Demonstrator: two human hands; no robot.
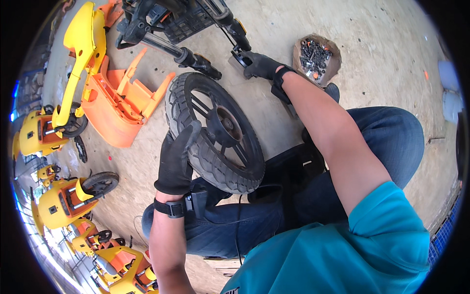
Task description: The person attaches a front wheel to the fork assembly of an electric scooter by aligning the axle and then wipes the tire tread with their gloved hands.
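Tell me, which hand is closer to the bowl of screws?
Right. The right hand is just left of the bowl of screws; the left hand is farther away, resting on the black wheel.

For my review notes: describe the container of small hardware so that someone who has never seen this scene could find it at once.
Start at the black spoked wheel with the knobby tyre held by the gloved left hand. Follow the outstretched right arm to the gloved right hand; just beyond it, on the bare concrete floor, sits a round brown bowl. It alone holds a heap of dark bolts and nuts.
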